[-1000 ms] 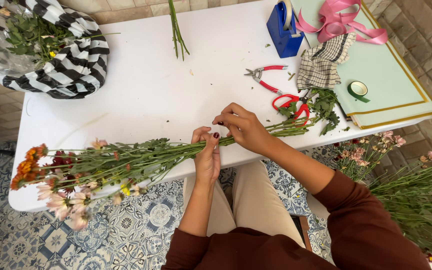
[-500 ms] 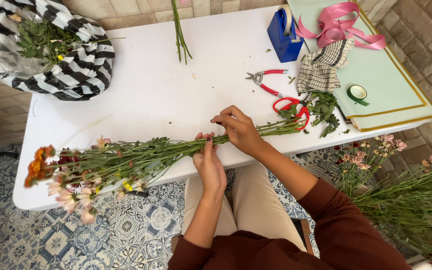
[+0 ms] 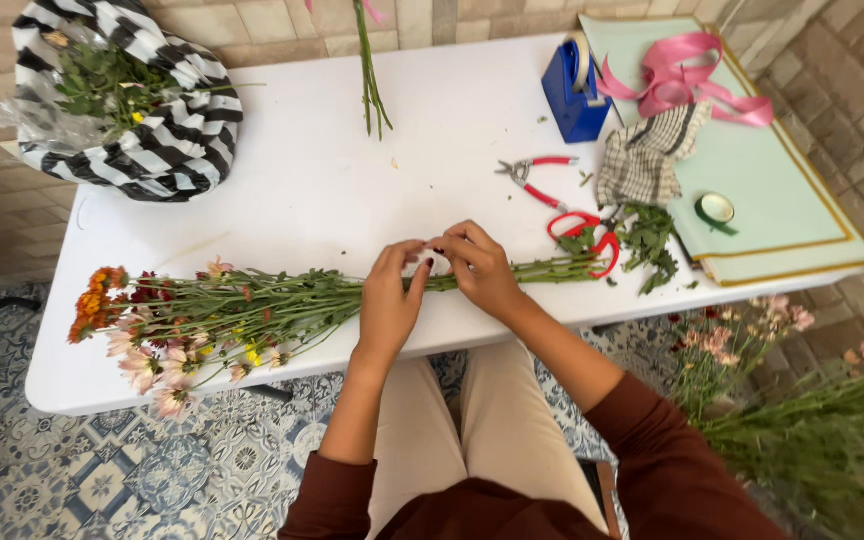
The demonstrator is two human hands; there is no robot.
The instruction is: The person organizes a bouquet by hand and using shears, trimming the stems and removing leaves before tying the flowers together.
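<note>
We see the left hand (image 3: 389, 300) and right hand (image 3: 482, 268) pinching the flower bunch (image 3: 252, 310) at mid-stem; it lies along the white table (image 3: 302, 180) front edge, blooms leftward.

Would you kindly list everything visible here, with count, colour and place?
bouquet: one, green stems with orange, red and pink blooms, lying along the table's near edge
table: one, white
striped bag: one, black and white, holding greenery, far left corner
loose stems: a few, green, far edge
tape dispenser: one, blue, far right
ribbon: one, pink, on the paper sheets
paper sheets: a stack, pale green, right end
checked cloth: one, beside the sheets
pruners: one, red handles
scissors: one, red handles, by the stem ends
left hand: fingers on the stems
right hand: fingers on the stems
</note>
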